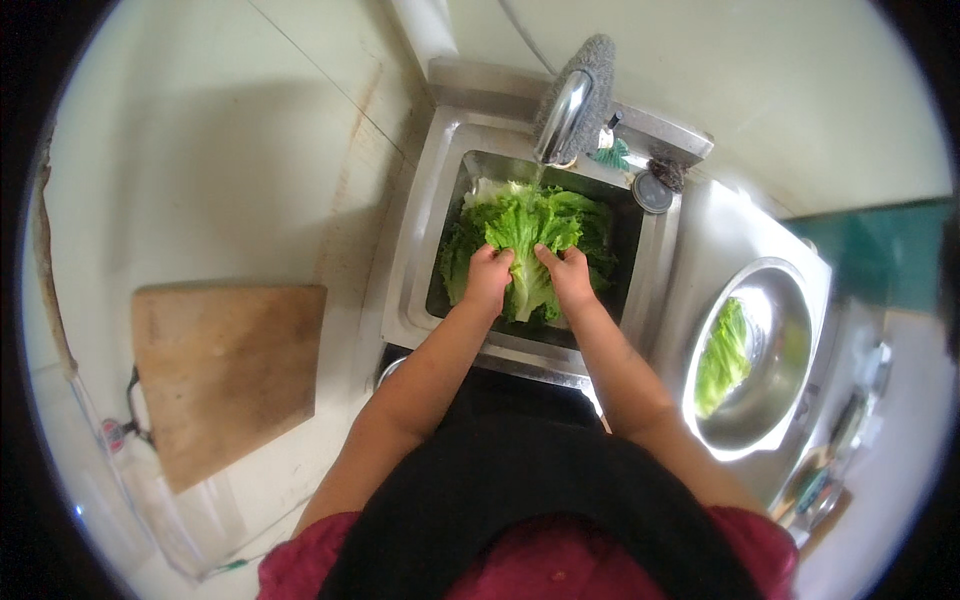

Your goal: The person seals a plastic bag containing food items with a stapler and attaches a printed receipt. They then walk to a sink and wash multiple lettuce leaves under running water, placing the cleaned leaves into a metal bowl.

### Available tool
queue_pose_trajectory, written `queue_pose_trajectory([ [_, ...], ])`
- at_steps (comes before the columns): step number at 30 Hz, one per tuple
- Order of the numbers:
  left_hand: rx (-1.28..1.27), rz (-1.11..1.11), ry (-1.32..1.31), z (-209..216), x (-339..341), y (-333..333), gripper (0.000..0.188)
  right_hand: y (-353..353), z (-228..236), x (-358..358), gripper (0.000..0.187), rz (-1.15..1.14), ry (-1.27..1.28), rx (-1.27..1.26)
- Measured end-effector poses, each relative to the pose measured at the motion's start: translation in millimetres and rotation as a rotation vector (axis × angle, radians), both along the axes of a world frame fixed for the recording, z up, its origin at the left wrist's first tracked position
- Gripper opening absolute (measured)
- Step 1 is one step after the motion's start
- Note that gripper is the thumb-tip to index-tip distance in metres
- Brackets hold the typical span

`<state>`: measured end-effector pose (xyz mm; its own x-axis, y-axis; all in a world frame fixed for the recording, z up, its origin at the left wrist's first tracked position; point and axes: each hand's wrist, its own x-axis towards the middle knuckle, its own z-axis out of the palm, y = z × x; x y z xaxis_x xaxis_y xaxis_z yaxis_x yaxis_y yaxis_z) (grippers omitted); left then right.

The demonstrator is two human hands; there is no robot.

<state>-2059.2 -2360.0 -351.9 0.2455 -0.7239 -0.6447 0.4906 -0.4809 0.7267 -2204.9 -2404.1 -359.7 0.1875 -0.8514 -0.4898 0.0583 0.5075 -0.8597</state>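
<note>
Between my two hands a green lettuce leaf [526,240] is spread out, its pale stem end toward me. My left hand [488,278] pinches its left edge, thumb on top. On the other edge my right hand [567,275] grips it the same way. Water runs onto the leaf from the chrome faucet [568,110], which has a grey fuzzy cloth around it. Beneath and around the held leaf, more lettuce leaves [592,225] fill the steel sink [412,285].
To the right, a steel basin [795,370] with one lettuce leaf [724,358] inside rests on a white surface. A wooden cutting board [232,365] is at the left. A round drain strainer [652,192] and a dark scrubber [667,174] lie at the sink's back right corner.
</note>
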Motion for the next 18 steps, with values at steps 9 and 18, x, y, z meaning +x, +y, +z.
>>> queue_pose_trajectory([
  [9, -0.163, 0.462, 0.642, -24, 20, 5, 0.024, -1, 31, 24, 0.013, -0.179, -0.250, 0.110],
  [18, -0.238, 0.276, 0.767, -3, 11, -14, 0.028, -3, 32, 3, 0.016, -0.323, -0.556, 0.280],
])
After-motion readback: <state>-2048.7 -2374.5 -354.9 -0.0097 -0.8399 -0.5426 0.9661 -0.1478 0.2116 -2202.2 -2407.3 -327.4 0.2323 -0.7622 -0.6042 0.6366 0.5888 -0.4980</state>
